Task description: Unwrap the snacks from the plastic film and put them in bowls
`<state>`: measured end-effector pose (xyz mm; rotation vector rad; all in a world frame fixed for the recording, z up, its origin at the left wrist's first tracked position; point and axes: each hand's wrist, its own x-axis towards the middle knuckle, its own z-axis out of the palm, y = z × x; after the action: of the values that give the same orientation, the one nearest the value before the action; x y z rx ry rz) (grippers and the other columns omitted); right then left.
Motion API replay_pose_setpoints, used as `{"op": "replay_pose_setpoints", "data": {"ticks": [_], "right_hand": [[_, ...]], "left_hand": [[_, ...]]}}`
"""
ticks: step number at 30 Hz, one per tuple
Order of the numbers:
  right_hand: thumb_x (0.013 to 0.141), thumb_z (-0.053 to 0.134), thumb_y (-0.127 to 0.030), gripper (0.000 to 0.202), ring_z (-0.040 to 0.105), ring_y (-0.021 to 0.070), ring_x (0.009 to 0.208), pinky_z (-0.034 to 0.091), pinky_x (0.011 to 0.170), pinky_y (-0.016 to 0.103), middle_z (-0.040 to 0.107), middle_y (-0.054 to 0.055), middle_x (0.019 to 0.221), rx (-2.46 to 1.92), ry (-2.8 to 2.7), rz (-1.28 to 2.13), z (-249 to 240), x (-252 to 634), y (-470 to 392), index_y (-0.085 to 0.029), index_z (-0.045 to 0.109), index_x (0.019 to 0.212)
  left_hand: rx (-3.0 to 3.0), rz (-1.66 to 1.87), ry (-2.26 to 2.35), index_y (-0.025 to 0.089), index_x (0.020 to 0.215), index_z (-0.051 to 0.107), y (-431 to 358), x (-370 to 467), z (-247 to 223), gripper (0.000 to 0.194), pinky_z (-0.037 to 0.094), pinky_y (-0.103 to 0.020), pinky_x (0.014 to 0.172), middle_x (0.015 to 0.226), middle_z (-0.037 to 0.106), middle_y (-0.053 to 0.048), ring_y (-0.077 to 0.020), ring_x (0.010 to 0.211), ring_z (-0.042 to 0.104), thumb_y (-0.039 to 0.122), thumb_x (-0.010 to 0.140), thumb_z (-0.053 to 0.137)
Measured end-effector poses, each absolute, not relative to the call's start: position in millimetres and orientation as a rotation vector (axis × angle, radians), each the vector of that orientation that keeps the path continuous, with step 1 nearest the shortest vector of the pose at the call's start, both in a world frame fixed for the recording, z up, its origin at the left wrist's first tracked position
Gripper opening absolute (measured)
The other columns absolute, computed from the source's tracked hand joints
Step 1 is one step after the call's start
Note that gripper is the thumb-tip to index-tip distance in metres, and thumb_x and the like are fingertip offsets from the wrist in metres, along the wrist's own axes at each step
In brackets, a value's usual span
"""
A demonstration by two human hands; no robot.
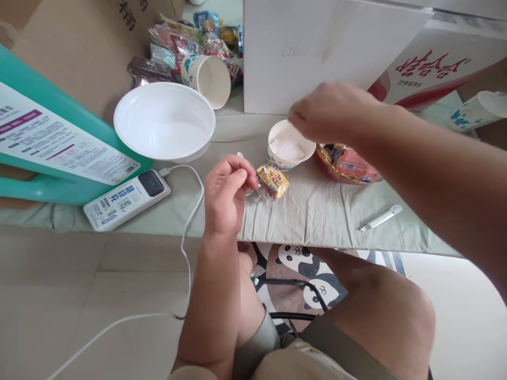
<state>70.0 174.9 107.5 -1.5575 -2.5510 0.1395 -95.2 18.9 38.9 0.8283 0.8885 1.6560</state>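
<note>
My left hand (232, 195) is closed, thumb pressed against curled fingers. A small pale, clear bit shows at its fingertips, too little to name. Right beside those fingertips lies a yellow cookie packet (273, 181) with crinkled clear wrapping. My right hand (330, 113), slightly blurred, hangs over the right rim of a paper cup (287, 150) with a blue leaf print; something whitish shows inside the cup. The fingers of this hand are bent inward, and whatever they hold is hidden. Under my right forearm stands a reddish basket (348, 178) with wrapped snacks.
A white bowl (164, 121) stands at left, near a tipped paper cup (216, 82) and piled snack packets (186, 45). A power bank (127, 199) with a white cable lies beside a green jug (67, 132). A white box (301, 53) stands behind; a utility knife (381, 218) lies right.
</note>
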Motion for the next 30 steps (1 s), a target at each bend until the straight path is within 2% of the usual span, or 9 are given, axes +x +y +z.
{"op": "replay_pose_setpoints", "data": {"ticks": [3,5,7,10,16,20,23,25,30], "right_hand": [[0.098,0.043,-0.024,0.034,0.069,0.0262,0.086,0.046,0.074,0.038,0.074,0.013,0.095,-1.583,-2.635,-0.276,121.2,79.9,123.6,-0.014,0.075,0.1],[0.097,0.052,-0.034,0.035,0.069,0.0264,0.088,0.048,0.074,0.038,0.075,0.012,0.105,-1.411,-2.687,-0.077,106.9,82.8,91.0,-0.018,0.072,0.121],[0.092,0.064,-0.044,0.049,0.068,0.0322,0.106,0.052,0.077,0.039,0.068,0.014,0.132,-1.263,-2.793,0.082,78.8,81.3,67.4,-0.026,0.065,0.137],[0.091,0.065,-0.038,0.056,0.066,0.0358,0.113,0.054,0.079,0.042,0.054,0.015,0.151,-1.349,-2.815,0.205,35.6,76.3,52.6,-0.034,0.058,0.146],[0.088,0.059,-0.027,0.045,0.066,0.0279,0.113,0.055,0.09,0.041,0.062,0.011,0.139,-1.344,-2.352,0.698,14.1,107.8,42.4,-0.029,0.064,0.132],[0.094,0.048,-0.045,0.048,0.069,0.0254,0.103,0.058,0.082,0.04,0.068,0.006,0.126,-1.308,-1.713,1.28,6.9,153.1,17.1,-0.033,0.051,0.14],[0.094,0.042,-0.061,0.054,0.068,0.0258,0.1,0.06,0.078,0.041,0.065,0.007,0.124,-1.275,-1.365,1.454,-12.1,174.1,-1.7,-0.037,0.043,0.142],[0.093,0.046,-0.062,0.053,0.068,0.0248,0.097,0.061,0.077,0.041,0.064,0.006,0.123,-1.257,-1.268,1.493,-24.4,180.9,-9.7,-0.037,0.043,0.139],[0.094,0.046,-0.065,0.055,0.067,0.0206,0.074,0.058,0.058,0.034,0.065,0.004,0.101,-1.21,-1.089,1.673,-33.2,197.6,-12.3,-0.034,0.046,0.139]], "left_hand": [[0.784,1.708,0.92,0.022,0.066,0.058,20.2,-101.2,39.0,0.025,0.041,-0.03,0.055,0.059,0.047,0.0,-0.0129,0.057,0.048,0.039,0.074,0.074],[0.755,1.73,0.928,0.022,0.064,0.055,21.5,-103.7,39.0,0.029,0.04,-0.031,0.055,0.059,0.044,0.001,-0.0131,0.056,0.045,0.041,0.074,0.074],[0.743,1.736,0.915,0.023,0.063,0.051,22.4,-104.6,38.8,0.032,0.039,-0.032,0.056,0.06,0.041,0.001,-0.0134,0.056,0.044,0.041,0.076,0.074],[0.722,1.729,0.881,0.023,0.064,0.054,22.6,-103.6,38.1,0.026,0.038,-0.034,0.057,0.062,0.04,0.0,-0.0143,0.058,0.042,0.036,0.076,0.074],[0.752,1.715,0.826,0.023,0.067,0.06,22.8,-100.2,29.1,0.018,0.037,-0.032,0.057,0.061,0.045,0.001,-0.0135,0.058,0.045,0.03,0.079,0.072],[1.08,1.484,0.829,0.024,0.089,0.069,19.7,-77.7,21.1,0.019,0.05,-0.031,0.072,0.086,0.065,-0.003,-0.0162,0.08,0.061,0.042,0.084,0.075],[1.431,1.142,0.88,0.027,0.119,0.065,13.2,-42.1,16.5,0.056,0.053,-0.036,0.096,0.127,0.067,-0.008,-0.0254,0.118,0.064,0.041,0.07,0.089],[1.582,1.028,1.006,0.027,0.126,0.062,8.7,-18.7,12.9,0.064,0.051,-0.038,0.101,0.131,0.067,-0.009,-0.0275,0.12,0.064,0.034,0.068,0.09],[1.637,1.015,1.168,0.022,0.103,0.072,9.1,1.4,2.9,0.014,0.054,-0.034,0.094,0.115,0.077,-0.007,-0.0225,0.104,0.072,0.027,0.09,0.068]]}}
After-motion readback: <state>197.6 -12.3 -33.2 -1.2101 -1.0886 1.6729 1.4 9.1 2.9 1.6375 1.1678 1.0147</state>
